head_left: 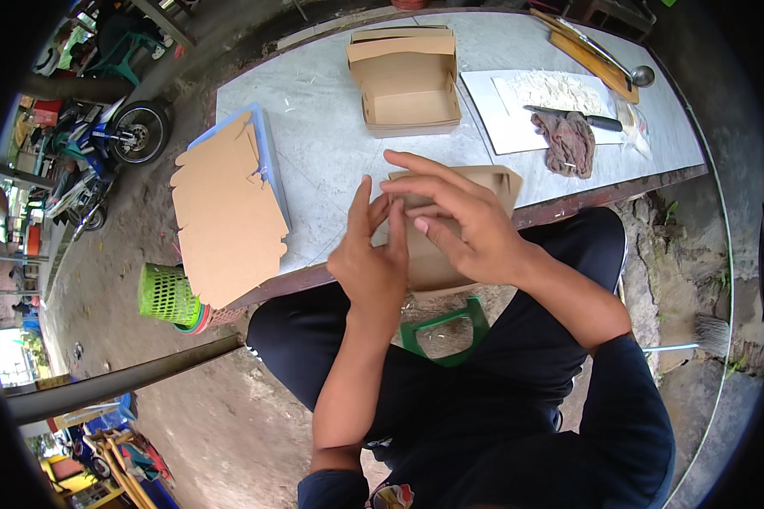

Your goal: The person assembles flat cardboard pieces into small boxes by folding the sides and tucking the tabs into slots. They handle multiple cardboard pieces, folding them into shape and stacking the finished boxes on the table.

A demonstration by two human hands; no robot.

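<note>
In the head view, a brown cardboard box [494, 180] sits nearer the person than the stacked boxes [407, 93] on the tabletop [314, 102], overlapping its near edge, perhaps to keep it within easy reach of both hands. Flat cardboard sheets [229, 216] lie left of the stacked boxes and nearer the person, over a blue tray [268, 153], which probably keeps them together. Right of the stacked boxes, a knife [598, 121] and a rumpled cloth [564, 142] rest on a white board [518, 140], seemingly set aside. The left hand [369, 254] points upward, index finger raised, thumb upright; the right hand [463, 216] reaches across the box, its fingers stretched leftward. Their fingertips nearly meet; whether either grip pinches anything cannot be told.
</note>
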